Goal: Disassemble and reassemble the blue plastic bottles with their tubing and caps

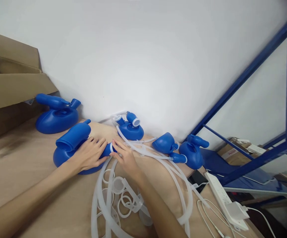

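Observation:
A blue plastic urinal bottle (61, 158) lies on the table in front of me, with a loose-looking wide blue funnel (72, 137) resting on its top at the left. My left hand (90, 152) is closed over the bottle's body and the base of its neck. At the neck's mouth, my right hand (125, 156) pinches a white ring (111, 147) between thumb and fingers. Clear hoses (101, 195) pass below the hands. Under my right forearm lie several translucent rings (123, 208) and caps with straps (129, 191), partly hidden by the arm.
More blue bottles stand along the wall: one at left (56, 122), one in the middle (133, 132), one at right (193, 155). A cardboard box (16, 87) is at far left. Right are a power strip (222, 198), a dark phone (197, 180) and blue metal shelving (242, 79).

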Demonstrator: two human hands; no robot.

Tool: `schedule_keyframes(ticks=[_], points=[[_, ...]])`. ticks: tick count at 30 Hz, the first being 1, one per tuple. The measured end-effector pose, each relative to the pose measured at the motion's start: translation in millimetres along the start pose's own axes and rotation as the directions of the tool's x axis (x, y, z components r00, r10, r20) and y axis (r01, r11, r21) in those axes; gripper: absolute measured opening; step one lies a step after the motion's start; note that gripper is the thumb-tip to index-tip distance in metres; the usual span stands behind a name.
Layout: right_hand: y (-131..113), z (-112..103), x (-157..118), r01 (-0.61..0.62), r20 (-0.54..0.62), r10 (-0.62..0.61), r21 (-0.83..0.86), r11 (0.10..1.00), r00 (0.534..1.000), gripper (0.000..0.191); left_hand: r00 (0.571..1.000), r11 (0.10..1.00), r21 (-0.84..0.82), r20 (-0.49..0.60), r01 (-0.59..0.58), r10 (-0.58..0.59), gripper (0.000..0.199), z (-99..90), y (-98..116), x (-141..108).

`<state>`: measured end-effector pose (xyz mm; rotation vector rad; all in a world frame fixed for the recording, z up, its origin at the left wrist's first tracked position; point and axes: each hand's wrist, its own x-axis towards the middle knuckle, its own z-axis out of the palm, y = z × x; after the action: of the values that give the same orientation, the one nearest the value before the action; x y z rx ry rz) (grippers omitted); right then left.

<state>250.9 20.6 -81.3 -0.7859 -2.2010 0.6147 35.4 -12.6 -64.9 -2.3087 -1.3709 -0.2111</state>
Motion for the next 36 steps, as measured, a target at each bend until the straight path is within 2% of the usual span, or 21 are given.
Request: schedule_keyframes(ticks=[4,9,13,16,19,29,32,36], points=[[-9,-3,6,0.026,0.021,-0.023,-0.131,0.991,1.000,0.047,1.000,1.000,-0.003,0.002,0.007,-0.007,0.046,0.7,1,0],[-17,8,28,-0.042,0.073,0.066,-0.289,0.956,0.995,0.060,1.000,1.000,-0.023,0.016,0.016,-0.015,0.044,-0.7,1,0],[-11,19,36,0.052,0.070,-0.047,-0.066,0.996,0.996,0.077,0.999,0.998,-0.049,0.029,0.029,-0.028,0.044,-1.8,1,0],[-7,20,34,0.098,0.065,-0.100,0.026,0.995,0.993,0.079,0.999,0.998,-0.058,0.025,0.035,-0.034,0.041,-1.3,0,1],[-7,18,32,0.096,0.095,-0.099,0.039,0.995,0.991,0.081,0.999,0.998,-0.058,0.008,0.034,-0.033,0.042,0.1,0,0],[-7,19,37,-0.045,0.138,0.038,0.046,0.998,0.990,0.099,0.995,0.991,-0.086,0.000,0.100,-0.100,0.034,-0.4,3,2],[-5,15,40,-0.036,0.166,0.025,0.063,0.997,0.986,0.102,0.993,0.989,-0.090,0.010,0.119,-0.119,0.038,-1.4,5,3],[-9,-3,38,-0.047,0.293,0.041,0.012,0.999,0.955,0.116,0.995,0.992,-0.084,0.000,0.094,-0.095,0.054,-14.0,11,-2]])
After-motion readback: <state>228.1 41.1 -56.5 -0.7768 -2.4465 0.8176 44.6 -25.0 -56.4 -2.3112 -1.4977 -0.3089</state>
